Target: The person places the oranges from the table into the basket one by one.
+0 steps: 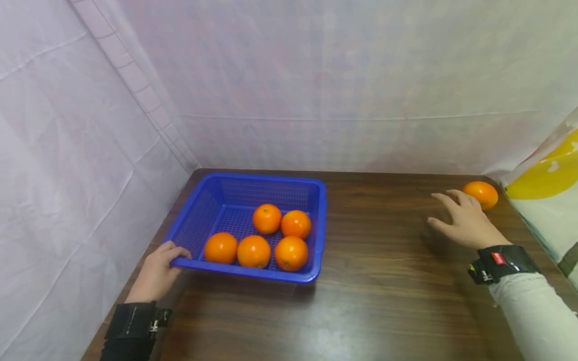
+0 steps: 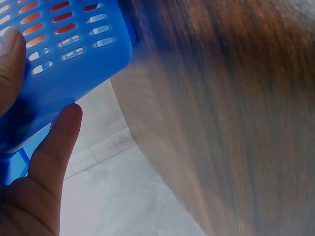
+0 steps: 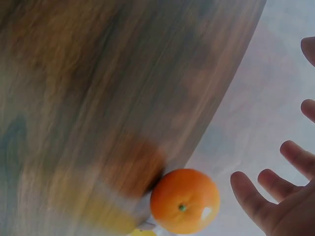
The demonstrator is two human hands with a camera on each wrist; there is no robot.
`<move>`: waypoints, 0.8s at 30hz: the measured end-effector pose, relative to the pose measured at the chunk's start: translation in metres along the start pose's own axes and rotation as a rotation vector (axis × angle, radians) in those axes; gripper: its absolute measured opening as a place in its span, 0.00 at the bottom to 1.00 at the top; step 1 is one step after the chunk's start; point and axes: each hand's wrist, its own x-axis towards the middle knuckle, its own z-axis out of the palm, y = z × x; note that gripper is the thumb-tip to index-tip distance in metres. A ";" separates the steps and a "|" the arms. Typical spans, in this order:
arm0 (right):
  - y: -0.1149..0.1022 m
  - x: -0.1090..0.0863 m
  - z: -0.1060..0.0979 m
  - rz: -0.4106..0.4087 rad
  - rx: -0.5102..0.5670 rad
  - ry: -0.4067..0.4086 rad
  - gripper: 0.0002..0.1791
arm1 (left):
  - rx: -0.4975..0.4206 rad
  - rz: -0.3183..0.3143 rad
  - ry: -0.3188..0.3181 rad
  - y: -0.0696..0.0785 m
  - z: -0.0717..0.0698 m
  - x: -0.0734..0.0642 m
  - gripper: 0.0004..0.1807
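Note:
A blue plastic basket (image 1: 318,200) stands on the left part of the table with several oranges (image 1: 254,251) inside, mostly toward its near and right sides. My left hand (image 1: 158,268) grips the basket's near left corner, fingers over the rim and thumb at the outer wall. In the left wrist view the slotted basket wall (image 2: 74,54) shows between finger and thumb. A lone orange (image 1: 482,194) sits at the table's far right corner. Close beside it my right hand (image 1: 465,220) hovers with spread fingers, holding nothing. The right wrist view shows that orange (image 3: 184,201) apart from the fingertips (image 3: 241,182).
The dark wooden table (image 1: 370,281) meets a white cloth wall (image 1: 338,90) at the back and another cloth (image 1: 67,200) along the left. At the right edge hangs a cloth with a yellow print (image 1: 542,175).

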 end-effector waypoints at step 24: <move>0.060 0.004 -0.002 0.193 0.001 -0.017 0.39 | 0.002 0.034 0.037 -0.004 0.003 -0.001 0.19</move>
